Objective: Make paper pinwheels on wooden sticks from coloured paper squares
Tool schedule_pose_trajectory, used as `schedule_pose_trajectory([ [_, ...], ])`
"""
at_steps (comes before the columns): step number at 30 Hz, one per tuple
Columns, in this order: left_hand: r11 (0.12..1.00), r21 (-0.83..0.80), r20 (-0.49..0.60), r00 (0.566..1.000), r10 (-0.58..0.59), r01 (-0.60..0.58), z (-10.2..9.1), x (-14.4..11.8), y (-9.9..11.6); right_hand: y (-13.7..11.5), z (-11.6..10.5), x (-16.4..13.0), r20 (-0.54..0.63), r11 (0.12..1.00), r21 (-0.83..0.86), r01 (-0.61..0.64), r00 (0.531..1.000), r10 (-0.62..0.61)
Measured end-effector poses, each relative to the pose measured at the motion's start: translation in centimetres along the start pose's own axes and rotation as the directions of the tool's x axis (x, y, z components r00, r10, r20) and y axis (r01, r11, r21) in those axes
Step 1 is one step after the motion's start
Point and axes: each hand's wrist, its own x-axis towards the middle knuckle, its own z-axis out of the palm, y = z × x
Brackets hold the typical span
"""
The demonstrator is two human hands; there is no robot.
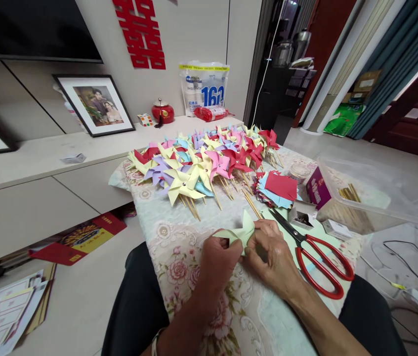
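**Folding a paper pinwheel at the bench edge**

Head view. The left hand (218, 259) and the right hand (271, 259) meet over the near part of the bench (179, 247), which is draped in a floral cloth. Between them is a pale green paper piece (244, 231), partly folded, with one pointed flap standing up above the knuckles. The fingers of both hands are closed on the paper: the left pinches its near-left edge, the right curls over its right side, where the grip itself is partly hidden.

Handling, as a judgement: the sheet looks thin and very light, stiff enough to hold a crease but easily crumpled or torn at cut corners. It is best held by light fingertip pinches near the flap tips and at the centre where the flaps gather, not squeezed across the body.

Just right of the right hand lie red-handled scissors (318, 257), blades pointing away. Beyond the hands, a heap of finished pinwheels (209, 158) in yellow, pink, red, purple and blue rests on wooden sticks. A stack of cut paper squares (279, 189) sits to its right, and a clear plastic tub (360, 198) with more sticks stands further right.
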Motion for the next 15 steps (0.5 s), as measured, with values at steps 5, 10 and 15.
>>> schedule_pose_trajectory([
  [5, 0.99, -0.127, 0.024, 0.998, -0.051, 0.053, -0.2, 0.1, 0.3, 0.1, -1.1, -0.2, 0.02, 0.999, 0.031, -0.037, 0.999, 0.037],
  [10, 0.969, -0.247, -0.001, 0.999, -0.033, 0.032, -0.6, 0.7, -0.3, 1.6, -4.2, -0.6, -0.111, 0.992, 0.046, -0.116, 0.987, 0.12],
  [15, 0.955, -0.295, -0.014, 1.0, -0.02, 0.015, -0.8, 1.3, -1.3, 4.1, -8.8, -2.1, -0.378, 0.96, 0.011, -0.279, 0.888, 0.262],
])
